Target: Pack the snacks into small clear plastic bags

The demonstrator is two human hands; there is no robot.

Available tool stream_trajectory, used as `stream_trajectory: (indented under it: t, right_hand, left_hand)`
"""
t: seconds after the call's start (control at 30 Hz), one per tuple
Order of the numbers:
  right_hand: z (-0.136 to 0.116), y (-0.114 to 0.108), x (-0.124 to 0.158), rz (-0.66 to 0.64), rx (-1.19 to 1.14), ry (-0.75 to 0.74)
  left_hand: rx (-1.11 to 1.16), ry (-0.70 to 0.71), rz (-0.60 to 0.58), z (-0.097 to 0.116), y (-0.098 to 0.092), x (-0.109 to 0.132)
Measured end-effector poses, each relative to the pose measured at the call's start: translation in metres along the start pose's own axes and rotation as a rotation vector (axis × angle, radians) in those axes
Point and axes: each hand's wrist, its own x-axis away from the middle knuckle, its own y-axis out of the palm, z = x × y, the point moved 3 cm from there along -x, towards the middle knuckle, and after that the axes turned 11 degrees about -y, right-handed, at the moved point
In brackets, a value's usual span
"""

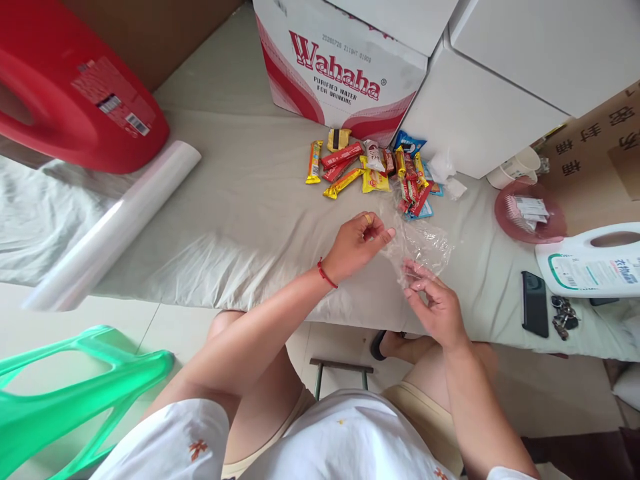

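Note:
A thin clear plastic bag [427, 247] is stretched out above the cloth-covered surface, in front of the snack pile. My right hand [435, 303] pinches its near edge between thumb and fingers. On the bag's left side is my left hand [357, 245], fingers curled and thumb pointing right, closed at the plastic's edge; the exact grip is partly hidden. Just beyond lie several wrapped snacks: a yellow-orange bar [314, 162], a red packet [342, 155], a yellow stick [344, 183], a white wrapper [373, 155] and a mixed heap [411, 175] of red, yellow and blue packets.
Behind stands a Wahaha water carton [340, 73]. At left are a red jug [95, 87] and a plastic film roll [125, 220]; a green stool [85, 393] is below. Rightward are a pink bowl [505, 217], white detergent bottle [585, 270], phone [535, 303] and keys [565, 317].

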Motion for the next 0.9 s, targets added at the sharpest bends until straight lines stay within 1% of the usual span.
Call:
stream_trajectory:
  t: [0.1, 0.23, 0.3, 0.37, 0.43, 0.5, 0.57, 0.63, 0.7, 0.77, 0.83, 0.9]
  right_hand:
    - [-0.003, 0.015, 0.003, -0.024, 0.106, -0.086]
    - [-0.003, 0.027, 0.004, -0.056, 0.189, -0.135]
    - [-0.004, 0.029, 0.005, -0.065, 0.166, -0.125]
    - [-0.004, 0.028, 0.007, -0.041, 0.082, -0.075]
    - [-0.002, 0.023, 0.011, 0.026, -0.032, 0.016]
    - [0.005, 0.014, 0.017, 0.134, -0.146, 0.128]
    - [0.014, 0.004, 0.025, 0.252, -0.247, 0.244]
    - [0.024, -0.004, 0.033, 0.340, -0.325, 0.356]
    - [0.033, -0.010, 0.040, 0.377, -0.379, 0.457]
    - [0.040, -0.012, 0.046, 0.385, -0.414, 0.527]
    - [0.044, -0.012, 0.051, 0.385, -0.421, 0.556]
    - [0.046, -0.011, 0.054, 0.374, -0.389, 0.549]
  left_hand:
    - [-0.168, -0.004, 0.062, 0.000, 0.006, 0.005]
    - [-0.330, -0.103, 0.078, -0.008, 0.016, 0.008]
    - [-0.310, -0.130, 0.075, -0.013, 0.018, 0.005]
    - [-0.210, -0.155, 0.066, -0.017, 0.015, 0.001]
    - [-0.081, -0.186, 0.075, -0.020, 0.008, -0.004]
    - [0.025, -0.225, 0.100, -0.022, -0.002, -0.008]
    - [0.102, -0.289, 0.108, -0.023, -0.013, -0.009]
    - [0.168, -0.371, 0.099, -0.025, -0.024, -0.008]
    - [0.226, -0.444, 0.102, -0.026, -0.035, -0.006]
    - [0.266, -0.499, 0.135, -0.027, -0.047, -0.004]
    - [0.275, -0.526, 0.189, -0.028, -0.059, -0.002]
    - [0.233, -0.512, 0.256, -0.028, -0.070, -0.002]
